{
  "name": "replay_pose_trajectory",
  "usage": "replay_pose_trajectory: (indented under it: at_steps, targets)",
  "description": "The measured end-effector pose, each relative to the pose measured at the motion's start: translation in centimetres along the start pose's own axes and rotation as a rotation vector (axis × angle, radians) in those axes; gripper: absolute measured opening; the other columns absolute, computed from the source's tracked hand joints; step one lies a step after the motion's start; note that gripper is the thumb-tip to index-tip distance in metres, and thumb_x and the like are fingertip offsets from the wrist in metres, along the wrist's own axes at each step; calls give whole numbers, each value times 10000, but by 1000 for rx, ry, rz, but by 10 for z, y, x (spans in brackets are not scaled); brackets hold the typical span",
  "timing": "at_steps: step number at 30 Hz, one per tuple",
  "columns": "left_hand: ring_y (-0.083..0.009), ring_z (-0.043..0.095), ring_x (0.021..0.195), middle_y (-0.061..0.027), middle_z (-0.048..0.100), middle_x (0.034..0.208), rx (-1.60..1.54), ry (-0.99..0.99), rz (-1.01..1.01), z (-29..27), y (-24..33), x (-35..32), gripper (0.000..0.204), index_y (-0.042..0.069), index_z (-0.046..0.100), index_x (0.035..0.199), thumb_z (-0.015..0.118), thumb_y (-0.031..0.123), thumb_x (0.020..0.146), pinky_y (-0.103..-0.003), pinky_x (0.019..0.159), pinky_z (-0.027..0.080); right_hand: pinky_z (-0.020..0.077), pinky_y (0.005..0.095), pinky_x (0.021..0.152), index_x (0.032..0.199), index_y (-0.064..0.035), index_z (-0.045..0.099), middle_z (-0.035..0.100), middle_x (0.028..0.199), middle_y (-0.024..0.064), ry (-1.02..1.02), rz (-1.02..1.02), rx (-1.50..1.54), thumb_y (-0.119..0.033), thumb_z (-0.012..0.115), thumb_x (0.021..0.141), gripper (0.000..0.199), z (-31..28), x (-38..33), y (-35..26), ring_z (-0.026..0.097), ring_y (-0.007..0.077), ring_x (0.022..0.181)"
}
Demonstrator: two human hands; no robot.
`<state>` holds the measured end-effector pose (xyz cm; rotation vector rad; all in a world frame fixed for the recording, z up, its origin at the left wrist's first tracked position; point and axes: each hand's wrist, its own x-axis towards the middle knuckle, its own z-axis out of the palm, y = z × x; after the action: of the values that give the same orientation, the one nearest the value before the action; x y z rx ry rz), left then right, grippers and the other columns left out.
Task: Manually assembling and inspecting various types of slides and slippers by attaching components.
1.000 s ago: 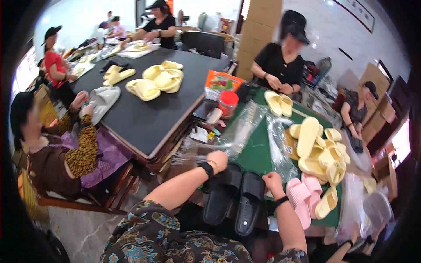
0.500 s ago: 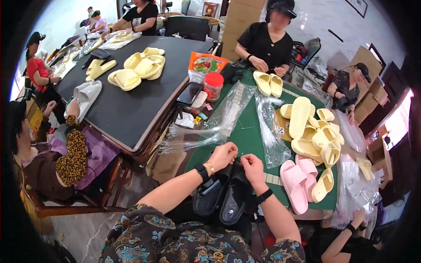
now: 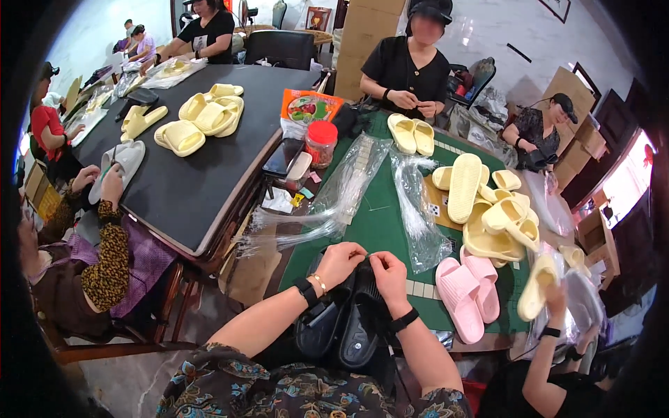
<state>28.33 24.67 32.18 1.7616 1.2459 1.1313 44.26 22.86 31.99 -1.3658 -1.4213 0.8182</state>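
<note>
A pair of black slippers (image 3: 359, 336) lies against my lap at the table's near edge, toes pointing away from me. Over the toe end, my left hand (image 3: 340, 265) pinches with thumb and forefinger. My right hand (image 3: 389, 280) is pinched too, its fingertips meeting those of the left. Whatever thin thing they hold is too small to make out. Just beyond lie two bundles of clear plastic strands, one in a bag on the left (image 3: 352, 177) and one in a bag on the right (image 3: 420, 223).
Pink slippers (image 3: 460, 296) and a pile of yellow slippers (image 3: 465, 188) occupy the green table's right side. A red-lidded jar (image 3: 321, 143) and a phone (image 3: 283, 157) stand left. At lower right, a co-worker's hand (image 3: 555, 303) holds a yellow slipper (image 3: 536, 285). Other people sit around both tables.
My fingertips have come together over the black slippers, where a small gap was before. The co-worker at lower right has lifted a yellow slipper off the green table. My view has shifted slightly.
</note>
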Motion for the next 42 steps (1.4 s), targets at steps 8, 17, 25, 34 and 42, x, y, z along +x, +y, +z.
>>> replay_pose_trajectory:
  at_steps: [8,17,25,34,42]
  targets:
    - [-296,646,755,-142,653,817,94,47,97,4,-3,-2,120,28,703,903,661,91,810,-360,685,514,493,288,644,898,16,661,664,744,111,-7,-22,-110,-144,639,870,164,1,-1,-6,621,149,661]
    - [-331,642,794,-147,655,823,112,37,105,4,1,-3,105,22,688,862,644,101,808,-403,719,519,498,305,651,894,13,660,654,757,133,-2,-42,-145,-130,639,858,149,0,-4,-8,631,189,669]
    - [-331,636,781,-143,649,811,108,57,137,6,-4,-4,93,32,690,850,644,101,808,-406,711,516,493,314,641,868,5,661,650,756,135,12,-52,-177,-134,640,851,142,1,-4,-7,630,210,663]
    - [-318,642,791,-136,664,832,153,36,159,3,-5,-2,112,28,700,875,652,109,814,-380,724,517,496,332,645,858,1,663,644,753,146,7,-98,-185,-138,636,843,143,5,-2,-1,630,252,669]
    - [-242,663,704,-120,674,818,103,43,147,9,2,-2,212,34,672,998,637,32,789,-325,644,528,502,330,640,870,-14,662,655,757,139,35,-98,-207,-120,630,838,116,2,-3,-3,636,241,663]
